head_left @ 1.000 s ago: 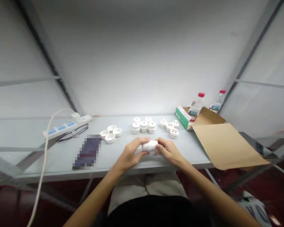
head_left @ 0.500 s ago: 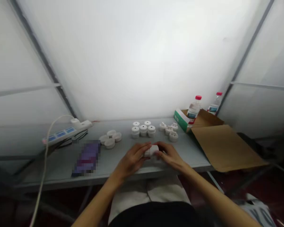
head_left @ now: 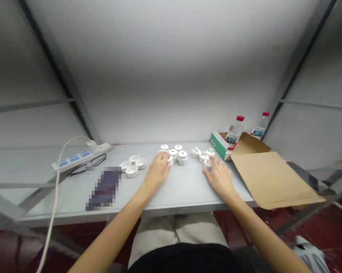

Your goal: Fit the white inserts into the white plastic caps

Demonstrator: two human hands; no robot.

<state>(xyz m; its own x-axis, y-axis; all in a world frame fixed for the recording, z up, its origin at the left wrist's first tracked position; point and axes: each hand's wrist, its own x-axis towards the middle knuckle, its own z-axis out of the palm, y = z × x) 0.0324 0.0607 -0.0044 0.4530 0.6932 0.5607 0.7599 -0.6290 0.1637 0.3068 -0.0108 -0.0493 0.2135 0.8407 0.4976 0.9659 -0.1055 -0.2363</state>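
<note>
Between the left hand and the right hand, the table gives free passage; round white cups obstruct the left side, and the cardboard flap the right.

White rnd pcs – smooth plstc, semi-matt; bottle – clear glossy plstc; box flap matt cardbd.

Wht. rnd. capped unit sits upright, pt. hidden, nr. matching units; wht. rnd. base sits fittings-up, nr. similar bases.
</note>
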